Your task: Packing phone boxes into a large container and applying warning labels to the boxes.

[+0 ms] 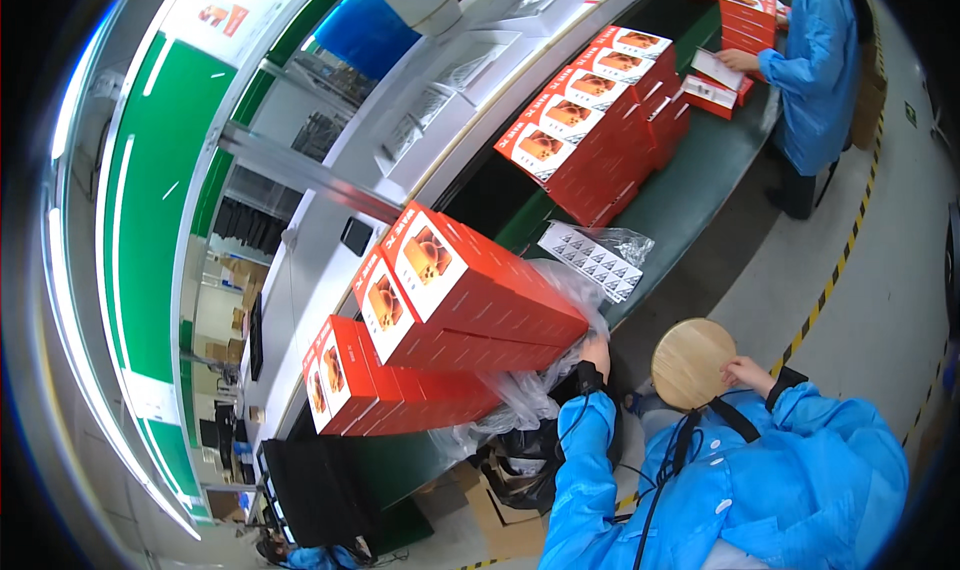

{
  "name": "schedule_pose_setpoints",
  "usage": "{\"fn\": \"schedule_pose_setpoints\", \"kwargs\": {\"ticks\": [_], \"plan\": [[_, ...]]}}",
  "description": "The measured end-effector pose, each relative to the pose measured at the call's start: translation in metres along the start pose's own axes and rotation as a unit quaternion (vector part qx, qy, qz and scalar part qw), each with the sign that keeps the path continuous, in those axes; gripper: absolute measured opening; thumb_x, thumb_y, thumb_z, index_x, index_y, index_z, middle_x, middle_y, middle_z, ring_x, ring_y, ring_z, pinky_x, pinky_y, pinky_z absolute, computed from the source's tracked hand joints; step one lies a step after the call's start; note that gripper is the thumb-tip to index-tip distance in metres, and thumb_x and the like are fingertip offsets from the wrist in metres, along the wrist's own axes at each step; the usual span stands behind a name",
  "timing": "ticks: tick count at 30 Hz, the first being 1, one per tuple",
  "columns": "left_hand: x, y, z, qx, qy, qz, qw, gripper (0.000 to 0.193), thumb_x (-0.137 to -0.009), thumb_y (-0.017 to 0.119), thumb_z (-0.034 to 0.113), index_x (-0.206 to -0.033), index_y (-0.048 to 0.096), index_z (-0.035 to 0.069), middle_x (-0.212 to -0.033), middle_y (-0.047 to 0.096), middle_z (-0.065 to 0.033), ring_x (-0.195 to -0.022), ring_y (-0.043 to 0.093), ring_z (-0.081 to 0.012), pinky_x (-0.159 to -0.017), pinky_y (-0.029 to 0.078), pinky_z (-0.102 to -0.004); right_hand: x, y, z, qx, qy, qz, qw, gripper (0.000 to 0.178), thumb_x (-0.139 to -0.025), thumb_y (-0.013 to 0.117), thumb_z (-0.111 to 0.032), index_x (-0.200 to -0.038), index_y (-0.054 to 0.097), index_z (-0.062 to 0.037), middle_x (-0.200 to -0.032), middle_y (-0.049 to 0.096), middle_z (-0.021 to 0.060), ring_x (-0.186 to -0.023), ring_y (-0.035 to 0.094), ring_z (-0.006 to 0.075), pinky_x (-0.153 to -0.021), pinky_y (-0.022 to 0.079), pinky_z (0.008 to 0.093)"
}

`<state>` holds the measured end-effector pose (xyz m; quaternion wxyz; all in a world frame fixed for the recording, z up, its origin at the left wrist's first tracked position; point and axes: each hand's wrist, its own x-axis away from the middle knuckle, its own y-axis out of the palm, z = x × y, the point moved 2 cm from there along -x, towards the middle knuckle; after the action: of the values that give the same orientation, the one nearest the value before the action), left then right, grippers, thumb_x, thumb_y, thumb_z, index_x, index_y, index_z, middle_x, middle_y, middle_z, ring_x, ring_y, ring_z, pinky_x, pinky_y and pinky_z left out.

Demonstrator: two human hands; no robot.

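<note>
At the edge of the green work table, my left hand (596, 356) is beside stacked red boxes (480, 305) and touches crumpled clear plastic bags (540, 385). Its fingers are partly hidden, so I cannot tell their grip. With closed fingers, my right hand (738, 372) grips the rim of a round wooden stool seat (688, 362) in front of my body. Red boxes with a white panel and a food picture stand in a lower stack (385, 385) to the left. A white sheet of printed labels (590, 260) lies beyond the plastic.
Farther along stands a larger block of red boxes (590, 120). A co-worker in a blue coat (815, 70) handles an opened box (712, 88) at the far right. A black bag (530, 460) and a cardboard carton (500, 520) sit below the table edge. Yellow-black tape (835, 280) marks the floor.
</note>
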<state>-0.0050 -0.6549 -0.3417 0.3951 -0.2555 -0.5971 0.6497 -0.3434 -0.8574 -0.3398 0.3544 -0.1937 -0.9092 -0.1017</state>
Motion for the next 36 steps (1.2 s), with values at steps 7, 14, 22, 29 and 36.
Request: {"fn": "schedule_pose_setpoints", "kwargs": {"ticks": [7, 14, 22, 29, 36], "plan": [[0.116, 0.090, -0.018, 0.066, -0.120, -0.019, 0.990, 0.026, -0.080, 0.047, 0.003, -0.098, 0.064, 0.008, -0.094, 0.060, -0.0160, -0.084, 0.060, -0.0373, -0.074, 0.050, -0.0455, -0.015, 0.011, 0.014, -0.018, -0.006, -0.010, 1.000, 0.024, -0.088, 0.045, -0.015, -0.099, 0.058, 0.0021, -0.081, 0.064, 0.0115, -0.071, 0.064, 0.0193, -0.065, 0.052, 0.0283], [0.154, 0.030, -0.041, 0.269, -0.078, 0.117, 0.953, 0.019, -0.081, 0.053, 0.007, -0.097, 0.063, 0.004, -0.097, 0.057, -0.0155, -0.091, 0.057, -0.0345, -0.081, 0.047, -0.0409, -0.116, 0.090, -0.074, 0.089, -0.231, -0.030, 0.968, 0.028, -0.092, 0.051, -0.025, -0.106, 0.059, -0.0022, -0.092, 0.062, 0.0042, -0.084, 0.057, 0.0113, -0.072, 0.046, 0.0258], [0.221, -0.085, -0.122, 0.301, -0.321, 0.327, 0.837, 0.016, -0.084, 0.052, 0.005, -0.097, 0.060, 0.000, -0.087, 0.056, -0.0164, -0.074, 0.057, -0.0284, -0.068, 0.047, -0.0353, -0.211, 0.239, -0.218, -0.094, -0.293, -0.137, 0.942, 0.055, -0.099, 0.029, -0.041, -0.141, 0.030, -0.0045, -0.141, 0.038, 0.0070, -0.128, 0.036, 0.0180, -0.108, 0.024, 0.0287], [0.216, -0.052, -0.163, 0.328, -0.161, 0.241, 0.899, 0.036, -0.084, 0.045, 0.002, -0.119, 0.049, -0.004, -0.121, 0.051, -0.0240, -0.114, 0.048, -0.0395, -0.097, 0.038, -0.0400, -0.225, 0.288, -0.233, -0.162, -0.245, -0.220, 0.930, 0.055, -0.099, 0.029, -0.041, -0.141, 0.030, -0.0047, -0.142, 0.037, 0.0065, -0.129, 0.035, 0.0174, -0.108, 0.024, 0.0289], [0.216, -0.020, -0.169, 0.338, -0.168, 0.188, 0.907, 0.036, -0.085, 0.046, 0.005, -0.120, 0.047, -0.005, -0.124, 0.048, -0.0254, -0.117, 0.044, -0.0408, -0.099, 0.036, -0.0413, -0.230, 0.329, -0.230, -0.168, -0.214, -0.245, 0.931, 0.056, -0.099, 0.028, -0.042, -0.141, 0.031, -0.0050, -0.143, 0.035, 0.0060, -0.129, 0.034, 0.0168, -0.108, 0.024, 0.0290]]}}
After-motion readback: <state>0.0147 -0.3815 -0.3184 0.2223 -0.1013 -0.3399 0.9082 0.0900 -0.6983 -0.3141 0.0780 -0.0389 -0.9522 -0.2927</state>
